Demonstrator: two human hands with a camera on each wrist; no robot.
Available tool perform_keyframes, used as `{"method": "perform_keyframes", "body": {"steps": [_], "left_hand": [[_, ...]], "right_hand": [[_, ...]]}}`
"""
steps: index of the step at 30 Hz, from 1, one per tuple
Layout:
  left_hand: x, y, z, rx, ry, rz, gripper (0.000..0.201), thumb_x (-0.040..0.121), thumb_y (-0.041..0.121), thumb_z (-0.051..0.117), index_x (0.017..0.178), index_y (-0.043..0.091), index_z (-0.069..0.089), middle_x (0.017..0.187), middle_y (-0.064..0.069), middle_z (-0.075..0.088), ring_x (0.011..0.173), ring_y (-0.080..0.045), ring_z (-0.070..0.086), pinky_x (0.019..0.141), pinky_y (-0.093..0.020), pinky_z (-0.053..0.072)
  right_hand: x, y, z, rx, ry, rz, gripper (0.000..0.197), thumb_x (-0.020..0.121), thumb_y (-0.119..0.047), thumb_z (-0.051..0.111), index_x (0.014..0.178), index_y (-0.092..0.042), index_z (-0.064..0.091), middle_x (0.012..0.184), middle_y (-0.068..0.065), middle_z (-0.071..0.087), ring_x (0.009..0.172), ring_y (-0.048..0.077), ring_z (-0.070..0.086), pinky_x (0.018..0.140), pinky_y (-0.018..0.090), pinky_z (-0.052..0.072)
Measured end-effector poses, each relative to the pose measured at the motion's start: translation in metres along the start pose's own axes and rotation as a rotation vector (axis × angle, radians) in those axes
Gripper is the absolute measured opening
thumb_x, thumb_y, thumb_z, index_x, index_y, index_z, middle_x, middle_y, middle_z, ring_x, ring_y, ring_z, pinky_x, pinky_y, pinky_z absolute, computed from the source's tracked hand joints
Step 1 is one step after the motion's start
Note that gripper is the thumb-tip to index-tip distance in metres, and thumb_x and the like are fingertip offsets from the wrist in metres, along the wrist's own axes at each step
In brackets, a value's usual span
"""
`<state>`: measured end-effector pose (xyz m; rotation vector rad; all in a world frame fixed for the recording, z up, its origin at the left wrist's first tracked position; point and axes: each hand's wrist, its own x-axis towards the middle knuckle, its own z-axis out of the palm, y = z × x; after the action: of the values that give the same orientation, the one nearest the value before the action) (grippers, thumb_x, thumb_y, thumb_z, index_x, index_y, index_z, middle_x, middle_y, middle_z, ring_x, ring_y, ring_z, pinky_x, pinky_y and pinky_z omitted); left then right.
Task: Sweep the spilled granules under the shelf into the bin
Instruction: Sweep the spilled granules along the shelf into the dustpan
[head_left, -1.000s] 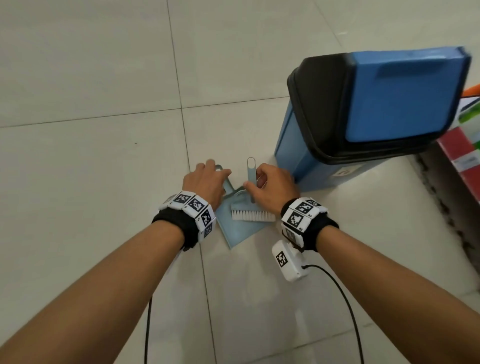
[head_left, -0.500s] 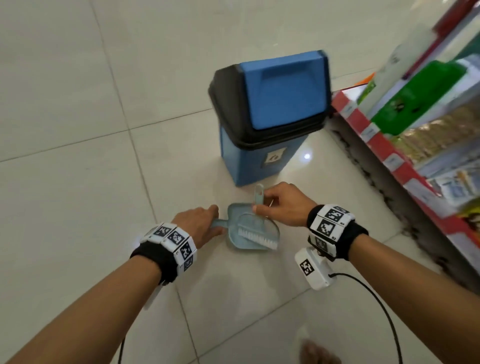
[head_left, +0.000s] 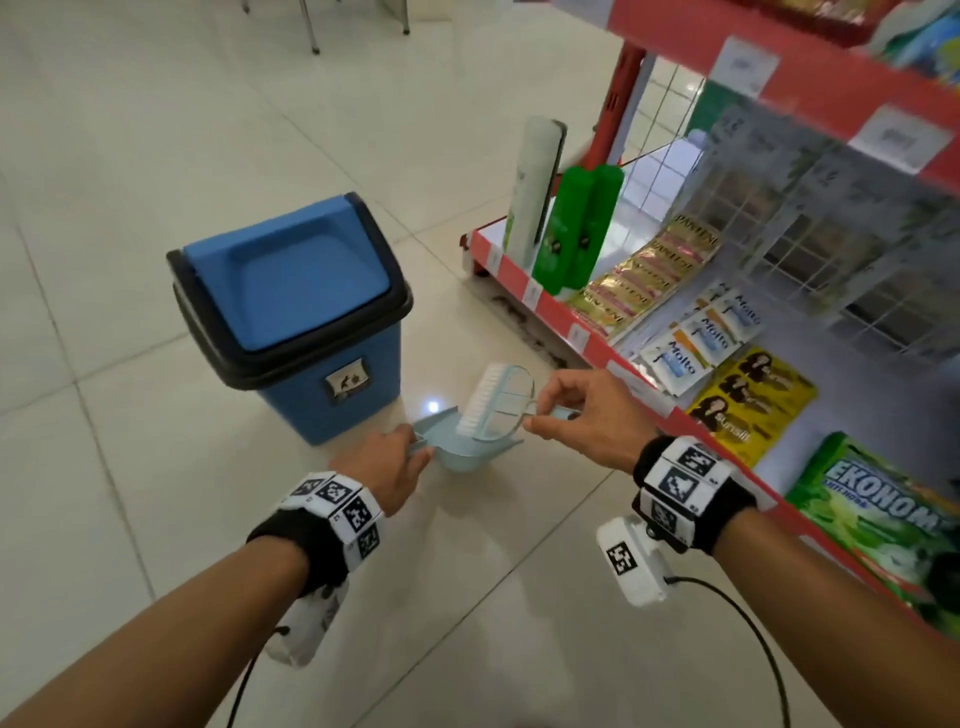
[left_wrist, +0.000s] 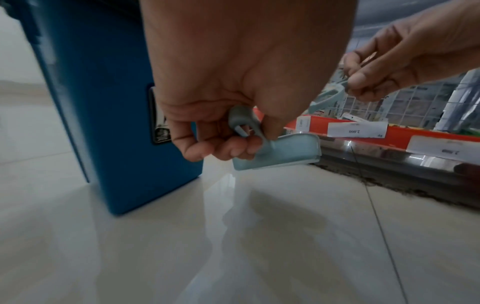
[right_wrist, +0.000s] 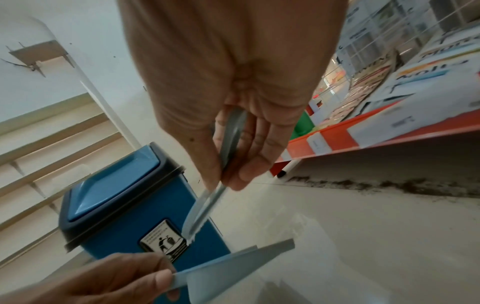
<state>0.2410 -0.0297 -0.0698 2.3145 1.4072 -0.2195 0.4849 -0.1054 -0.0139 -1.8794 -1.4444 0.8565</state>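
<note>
The left hand grips the light, stiff plastic dustpan by its handle; the right hand pinches the hand brush. Loose granules lie under the shelf, beside the bin.

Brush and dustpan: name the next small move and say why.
Probably carry both toward the shelf base. The right hand holds the brush clear of the dustpan, which the left hand grips, and the dark granules lie untouched under the shelf.

Left hand holds dustpan; right hand lifts brush
</note>
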Motion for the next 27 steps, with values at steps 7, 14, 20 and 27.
{"method": "perform_keyframes", "body": {"steps": [7,14,20,27], "left_hand": [[0.023,0.020,-0.033,0.051,0.124,-0.063,0.043,0.099,0.051,0.030,0.122,0.019,0.049,0.108,-0.010,0.066,0.096,-0.034,0.064,0.069,-0.036,0.038],[0.073,0.020,-0.011,-0.061,0.113,-0.092,0.040,0.100,0.047,0.032,0.126,0.020,0.048,0.117,-0.013,0.066,0.104,-0.037,0.063,0.084,-0.042,0.049],[0.102,0.020,0.017,-0.171,0.130,-0.040,0.036,0.100,0.046,0.032,0.125,0.025,0.047,0.111,-0.008,0.071,0.101,-0.032,0.066,0.082,-0.037,0.051],[0.115,0.007,0.028,-0.284,0.136,-0.001,0.034,0.100,0.046,0.034,0.121,0.023,0.048,0.101,-0.006,0.070,0.091,-0.028,0.067,0.074,-0.036,0.051]], "right_hand": [[0.058,0.011,-0.006,-0.052,0.139,-0.056,0.014,0.098,-0.028,0.057,0.109,-0.021,0.055,0.102,0.001,0.068,0.083,0.013,0.066,0.070,0.029,0.057],[0.147,0.028,0.027,-0.239,0.087,0.010,0.038,0.099,-0.012,0.047,0.137,-0.010,0.051,0.140,0.011,0.054,0.128,0.027,0.051,0.105,0.032,0.038],[0.182,0.044,0.046,-0.310,0.107,-0.103,0.037,0.099,-0.012,0.048,0.134,-0.009,0.059,0.117,0.015,0.066,0.108,0.027,0.061,0.091,0.022,0.040],[0.219,0.073,0.073,-0.290,0.256,-0.088,0.030,0.101,-0.016,0.045,0.120,-0.003,0.065,0.101,0.019,0.069,0.091,0.031,0.064,0.085,0.036,0.050]]}}
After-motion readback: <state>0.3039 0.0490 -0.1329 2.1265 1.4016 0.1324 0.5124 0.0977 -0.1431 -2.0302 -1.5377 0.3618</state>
